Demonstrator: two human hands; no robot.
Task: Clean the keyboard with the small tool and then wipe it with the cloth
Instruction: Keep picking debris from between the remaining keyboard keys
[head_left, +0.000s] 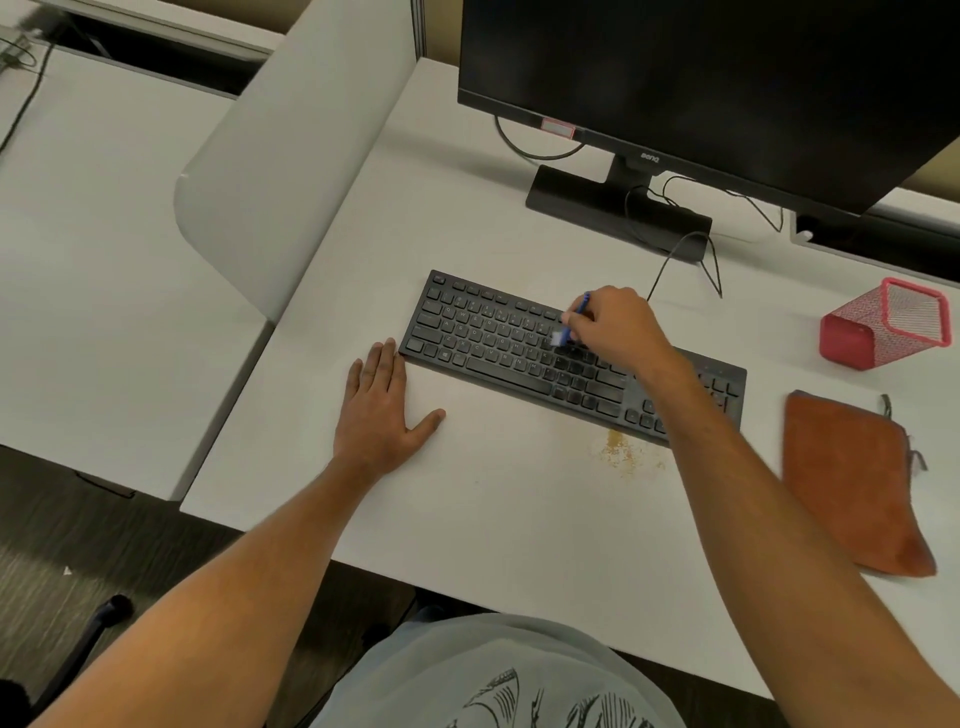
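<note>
Keyboard (519, 348), black and full-width, lies slanted on the white desk (519, 519), and everything else can be placed from it. Over its middle rows the right hand (613, 327) has its fingers curled around a small blue-handled brush (574, 319), the handle sticking up past the knuckles and the pale bristle end pointing down onto the keys just left of the hand; the bristles are blurred, so whether they actually touch the key tops is hard to tell. The right forearm crosses above the keyboard's right end, hiding part of the number pad. Just off the keyboard's left end the left hand (384, 405) lies flat on the desk, palm down, fingers straight and close together, thumb spread out to the side, holding nothing; its fingertips are right by the keyboard's near-left corner. Right of the keyboard, apart from it, an orange cloth (852, 478) lies flat on the desk, reaching the near edge. Beyond that, farther right of the keyboard, a red mesh pen holder (888, 325) lies tipped on its side. Close against the keyboard's front edge, under the right forearm, a scatter of yellowish crumbs (621, 449) marks the desk. Behind the keyboard stands a dark monitor (701, 78) on its black base, with cables trailing.
</note>
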